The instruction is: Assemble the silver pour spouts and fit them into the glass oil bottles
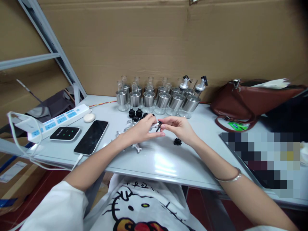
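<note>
Over the middle of the grey table point(154, 162), my left hand point(141, 128) and my right hand point(179, 126) meet fingertip to fingertip. Together they pinch a small silver pourer spout with a black piece point(158, 124). Silver spout parts point(134, 146) lie under and beside my left hand. Just behind my hands sit several black stoppers point(135, 113), while one more black stopper point(177, 141) rests close to my right wrist. Further back stand several glass bottles with steel bases point(156, 96); two on the right carry fitted pourers point(192, 85).
At the left lie a phone point(91, 136), a small black device with green lights point(64, 133), a white power strip point(57, 120) and a white oval object point(89, 117). A brown bag point(252, 98) sits at the right. Cardboard walls stand behind the table.
</note>
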